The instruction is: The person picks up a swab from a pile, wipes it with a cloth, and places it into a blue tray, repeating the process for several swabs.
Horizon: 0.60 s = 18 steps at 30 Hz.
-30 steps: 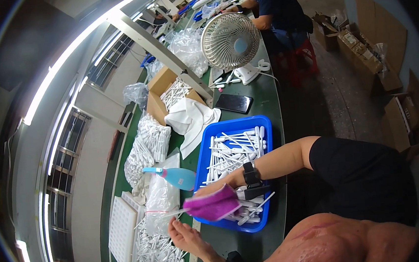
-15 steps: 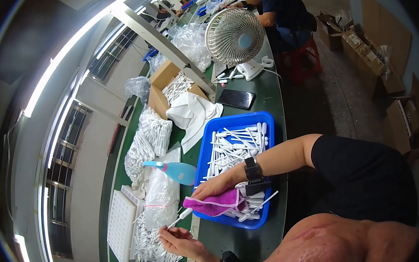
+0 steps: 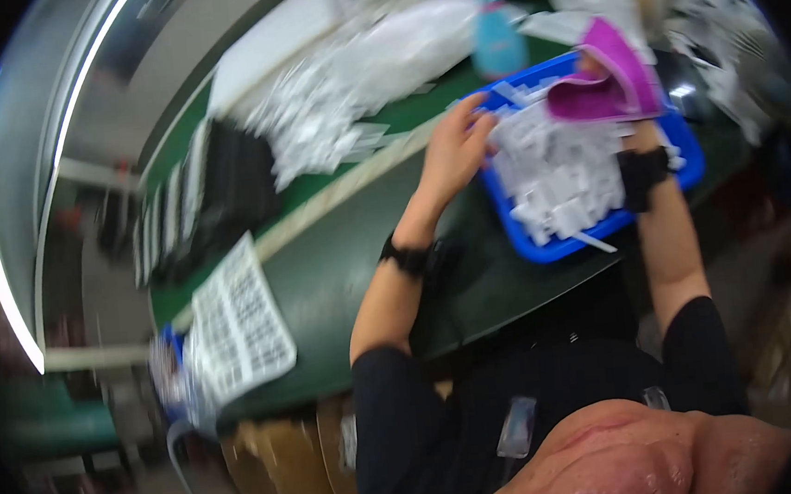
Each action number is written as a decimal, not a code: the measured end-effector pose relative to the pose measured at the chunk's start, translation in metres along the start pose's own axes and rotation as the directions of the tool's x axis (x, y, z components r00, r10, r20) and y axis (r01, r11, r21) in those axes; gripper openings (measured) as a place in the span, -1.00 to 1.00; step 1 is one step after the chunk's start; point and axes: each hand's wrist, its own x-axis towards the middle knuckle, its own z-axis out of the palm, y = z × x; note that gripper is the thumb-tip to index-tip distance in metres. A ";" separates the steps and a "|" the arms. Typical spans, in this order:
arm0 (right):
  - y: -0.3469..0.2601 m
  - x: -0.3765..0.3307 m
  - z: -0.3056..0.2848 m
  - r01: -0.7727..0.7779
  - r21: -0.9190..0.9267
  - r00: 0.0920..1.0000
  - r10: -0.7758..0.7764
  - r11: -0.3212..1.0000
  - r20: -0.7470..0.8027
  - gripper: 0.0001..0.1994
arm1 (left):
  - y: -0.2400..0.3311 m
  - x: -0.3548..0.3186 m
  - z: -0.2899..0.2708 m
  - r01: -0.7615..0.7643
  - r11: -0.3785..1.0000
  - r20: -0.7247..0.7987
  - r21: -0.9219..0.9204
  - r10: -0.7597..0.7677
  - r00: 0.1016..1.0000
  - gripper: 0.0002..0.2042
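Note:
The picture is motion-blurred. A blue bin (image 3: 544,246) full of small white plastic pieces (image 3: 562,173) sits on the green table (image 3: 341,261). My right hand (image 3: 640,138), with a black band on its wrist, holds a purple scoop (image 3: 613,77) over the far side of the bin. My left hand (image 3: 453,154), also with a black wrist strap, rests at the bin's left rim with its fingers among the white pieces. The blur hides whether it grips anything.
A white gridded tray (image 3: 239,324) lies at the table's near left, with black trays (image 3: 224,195) beyond it. Clear bags of white parts (image 3: 355,83) and a blue spray bottle (image 3: 495,39) stand behind the bin. Cardboard boxes (image 3: 283,469) sit under the table.
The view has swung and turned sharply. My left hand moved from the table's edge to the bin's rim. My right hand still holds the purple scoop over the bin.

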 end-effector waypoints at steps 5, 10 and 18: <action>0.041 0.024 -0.001 -0.330 0.227 0.932 0.278 0.916 0.234 -0.83 | -0.025 -0.040 -0.094 0.104 0.616 -0.243 0.781 0.146 0.959 -0.81; 0.030 0.015 -0.011 -0.374 0.175 0.927 0.359 0.911 0.110 -0.83 | -0.063 -0.076 -0.210 0.537 0.217 -0.578 0.815 0.247 0.778 -0.82; 0.040 0.019 -0.029 -0.462 0.204 0.849 0.363 0.863 0.384 -0.80 | -0.109 -0.090 -0.260 0.409 0.196 -0.450 0.891 0.265 0.853 -0.87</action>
